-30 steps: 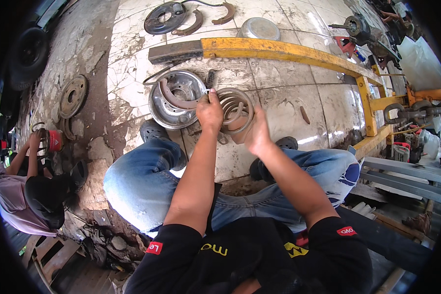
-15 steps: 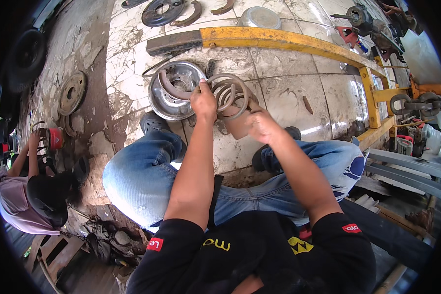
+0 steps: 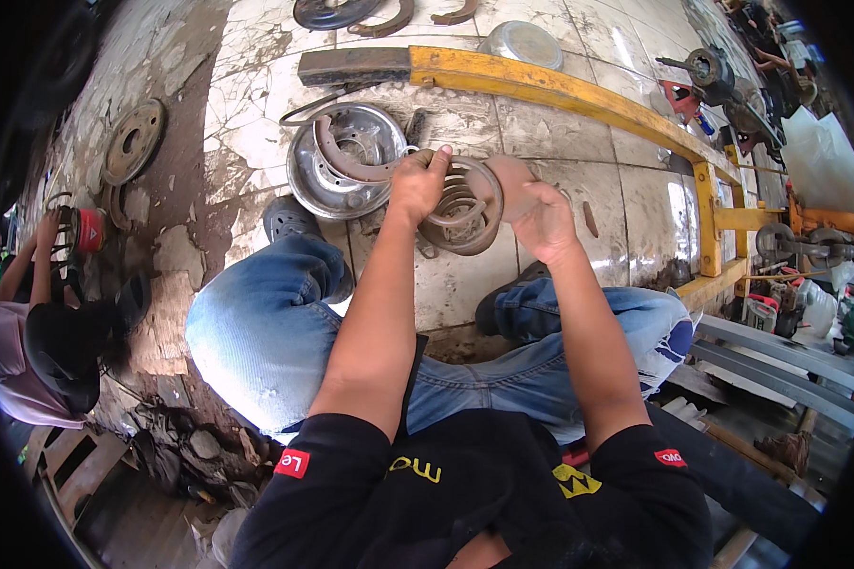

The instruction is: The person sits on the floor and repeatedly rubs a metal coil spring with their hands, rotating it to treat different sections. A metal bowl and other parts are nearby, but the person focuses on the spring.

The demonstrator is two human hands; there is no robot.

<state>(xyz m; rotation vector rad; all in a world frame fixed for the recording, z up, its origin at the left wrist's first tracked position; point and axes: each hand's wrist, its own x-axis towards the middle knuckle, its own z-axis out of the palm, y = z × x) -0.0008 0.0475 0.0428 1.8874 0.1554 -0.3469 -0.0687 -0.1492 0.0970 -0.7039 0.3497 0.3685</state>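
A thick coil spring (image 3: 467, 211) is gripped at its left side by my left hand (image 3: 417, 187), fingers wrapped round it and thumb up. My right hand (image 3: 547, 225) is at the spring's right, pinching a flat brown sheet that looks like sandpaper (image 3: 505, 186), slightly blurred. The sheet lies against or just behind the spring's far right side; whether it touches is hard to make out. Left of the spring, a curved brake shoe (image 3: 328, 150) rests on a round silver brake plate (image 3: 301, 185) on the tiles.
A yellow steel frame (image 3: 541, 82) with a dark end spans the floor ahead and along the right. Beyond it sits a silver bowl-shaped part (image 3: 522, 45). A rusty disc (image 3: 134, 142) lies at left, where another person (image 3: 52, 351) crouches by a red can (image 3: 90, 230).
The brown sheet has swung from the near side of the spring to its far right, with my right hand. My left hand and the spring have shifted slightly right.
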